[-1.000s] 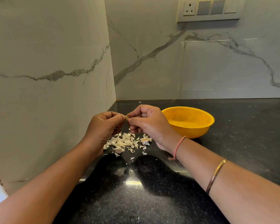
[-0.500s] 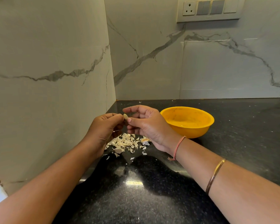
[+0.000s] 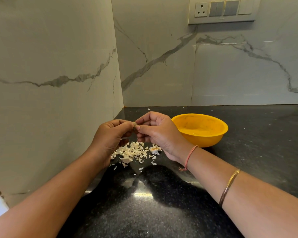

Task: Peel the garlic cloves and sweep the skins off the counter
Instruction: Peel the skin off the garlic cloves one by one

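Both hands meet above the black counter [image 3: 162,212] near the corner. My left hand [image 3: 108,138] and my right hand [image 3: 155,133] pinch one small garlic clove [image 3: 134,124] between their fingertips; most of the clove is hidden by the fingers. Directly below the hands lies a loose pile of pale garlic skins [image 3: 134,152], with a few stray flakes toward me. A yellow bowl [image 3: 213,136] stands on the counter just right of my right hand; no cloves show inside it from here.
Marble-patterned walls close the counter on the left [image 3: 50,100] and at the back [image 3: 213,74], forming a corner. A switch panel [image 3: 222,10] is mounted high on the back wall. The dark counter stretches to the right and toward me.
The hands have stayed together on the clove above the skins. The right hand's fingers shifted slightly on it, and the clove turned a little between the fingertips.
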Demonstrator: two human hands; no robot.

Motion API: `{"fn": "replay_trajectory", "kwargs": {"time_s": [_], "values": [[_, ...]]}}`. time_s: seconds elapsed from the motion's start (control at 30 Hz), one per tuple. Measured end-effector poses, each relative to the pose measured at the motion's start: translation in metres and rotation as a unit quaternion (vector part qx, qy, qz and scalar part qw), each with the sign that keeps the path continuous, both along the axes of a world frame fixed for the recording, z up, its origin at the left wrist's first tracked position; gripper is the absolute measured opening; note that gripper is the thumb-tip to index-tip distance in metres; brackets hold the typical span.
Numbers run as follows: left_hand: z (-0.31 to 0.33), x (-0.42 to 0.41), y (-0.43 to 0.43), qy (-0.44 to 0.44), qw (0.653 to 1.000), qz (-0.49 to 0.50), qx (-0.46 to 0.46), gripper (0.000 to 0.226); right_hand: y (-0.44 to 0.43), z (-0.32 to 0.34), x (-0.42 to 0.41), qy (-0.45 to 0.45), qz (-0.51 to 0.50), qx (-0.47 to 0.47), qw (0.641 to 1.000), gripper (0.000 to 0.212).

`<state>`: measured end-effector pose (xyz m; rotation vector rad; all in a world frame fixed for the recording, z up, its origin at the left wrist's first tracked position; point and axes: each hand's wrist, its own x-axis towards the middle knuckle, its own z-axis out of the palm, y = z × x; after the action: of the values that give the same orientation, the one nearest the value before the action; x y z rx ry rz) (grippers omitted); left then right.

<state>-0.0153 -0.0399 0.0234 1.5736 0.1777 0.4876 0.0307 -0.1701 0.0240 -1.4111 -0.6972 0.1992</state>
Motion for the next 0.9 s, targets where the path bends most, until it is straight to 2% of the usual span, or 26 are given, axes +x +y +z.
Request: {"fn": "replay_trajectory", "kwargs": {"time_s": [0.17, 0.33, 0.63, 0.9], "values": [[0.0006, 0.0001, -0.0007, -0.004, 1.0, 0.011, 0.005, 0.009, 0.0001, -0.0002, 0.0002, 0.0, 0.001, 0.006, 1.0, 0.012], [-0.0011, 0.0007, -0.0007, 0.002, 1.0, 0.005, 0.008, 0.01, 0.0011, 0.0, -0.0008, -0.001, 0.015, -0.004, 1.0, 0.024], [-0.0022, 0.0006, 0.0011, -0.011, 0.999, 0.017, 0.035, 0.014, -0.0006, 0.0015, 0.0018, 0.044, -0.004, 0.044, 0.998, 0.003], [-0.003, -0.0007, 0.0003, -0.04, 0.997, -0.014, 0.065, 0.006, -0.0014, 0.0006, 0.0041, 0.012, -0.06, 0.01, 0.998, 0.007]]}}
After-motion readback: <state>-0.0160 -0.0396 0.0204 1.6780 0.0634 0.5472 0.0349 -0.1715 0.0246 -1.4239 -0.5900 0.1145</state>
